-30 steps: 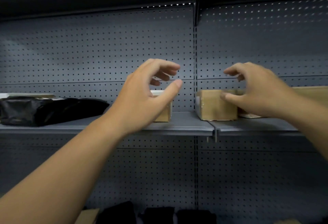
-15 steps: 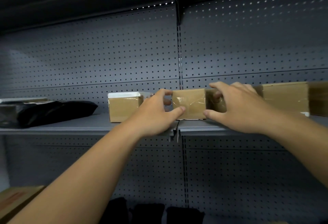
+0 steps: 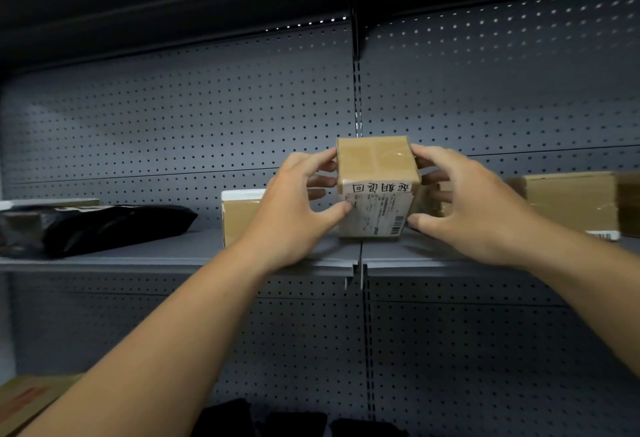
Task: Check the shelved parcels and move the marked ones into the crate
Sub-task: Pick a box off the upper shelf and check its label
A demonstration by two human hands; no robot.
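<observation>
A small brown cardboard parcel (image 3: 375, 173) is tipped forward at the middle of the grey shelf (image 3: 173, 249), its face with a white shipping label and handwritten characters turned toward me. My left hand (image 3: 294, 208) grips its left side, thumb on the label face. My right hand (image 3: 474, 208) grips its right side, thumb at the lower right corner. No crate is in sight.
A brown box with a white top (image 3: 239, 215) stands just left of my left hand. A black plastic mailer (image 3: 97, 225) lies at the shelf's left end. Another taped brown box (image 3: 571, 201) sits at the right. A cardboard box (image 3: 24, 402) shows at bottom left; dark items (image 3: 294, 422) lie below.
Both hands have closed on the middle parcel and tilted it up and forward, so its labelled face with handwriting now shows. The view has moved closer.
</observation>
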